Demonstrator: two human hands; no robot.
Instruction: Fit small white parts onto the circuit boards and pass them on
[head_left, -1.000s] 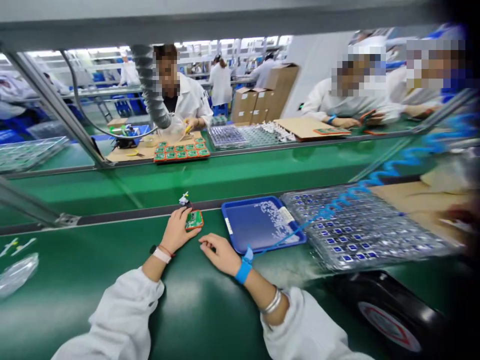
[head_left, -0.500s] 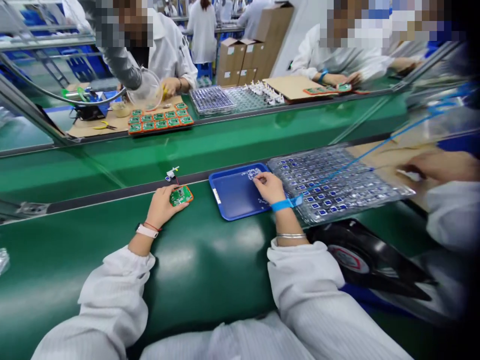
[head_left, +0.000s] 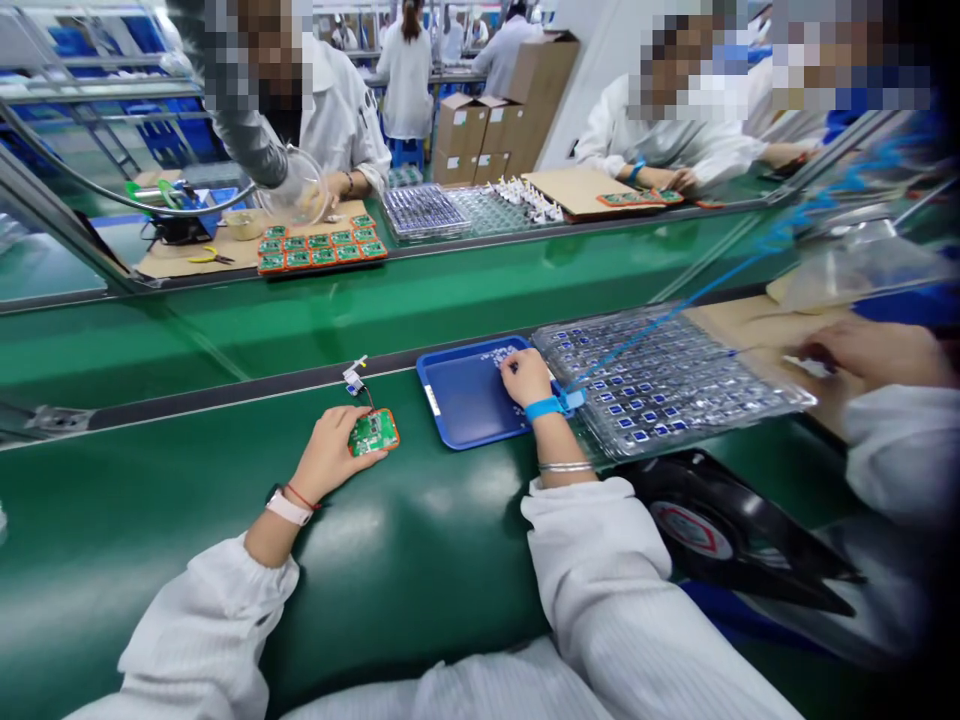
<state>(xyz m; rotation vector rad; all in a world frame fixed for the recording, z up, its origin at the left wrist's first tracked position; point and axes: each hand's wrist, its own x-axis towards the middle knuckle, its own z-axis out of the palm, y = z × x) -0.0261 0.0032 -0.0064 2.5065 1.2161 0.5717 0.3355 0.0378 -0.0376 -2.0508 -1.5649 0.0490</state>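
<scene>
Left hand (head_left: 326,455), fingers lying unclenched on a green circuit board (head_left: 373,432); right hand (head_left: 525,378), fingers curled beside small white parts (head_left: 506,353) in a blue tray (head_left: 457,350); any grasp by them cannot be told.

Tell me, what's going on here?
At a green assembly bench, the person's left hand rests on a green circuit board, which has a small white connector wired to it. Their right hand reaches into a blue tray holding small pale pieces. A co-worker's hand works beside a clear blister tray.
</scene>
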